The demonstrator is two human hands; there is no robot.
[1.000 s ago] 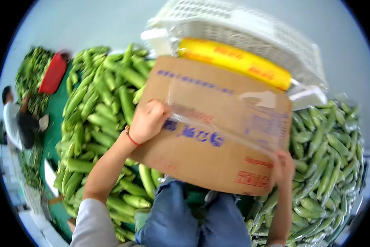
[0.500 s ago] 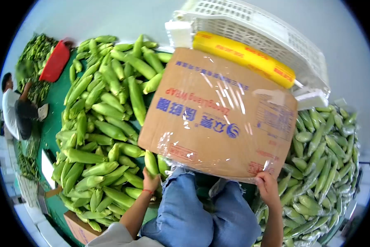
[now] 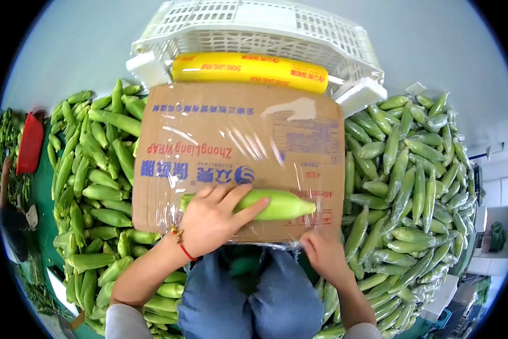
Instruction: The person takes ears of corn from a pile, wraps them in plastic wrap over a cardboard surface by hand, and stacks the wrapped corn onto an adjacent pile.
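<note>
A green ear of corn in its husk point(image 3: 285, 207) lies crosswise on the film-covered cardboard box point(image 3: 177, 127) before me. My left hand point(image 3: 211, 219) is closed over its left half, with fingers across the top. At the box's front right edge, my right hand point(image 3: 326, 253) is closed in a pinch on the clear plastic film point(image 3: 259, 243). The film stretches over the box from a yellow roll of wrap point(image 3: 248, 70) behind it. What lies under my left palm is hidden.
Unwrapped ears of corn point(image 3: 95, 192) are heaped on the left, film-wrapped ears point(image 3: 403, 186) on the right. A white plastic crate point(image 3: 265, 22) stands behind the roll. Farther left are a red container point(image 3: 30, 144) and part of another person point(image 3: 12, 226).
My left hand has moved from the left heap onto the box, bringing an ear of corn. My right hand stays at the front edge with the film. The view has turned right.
</note>
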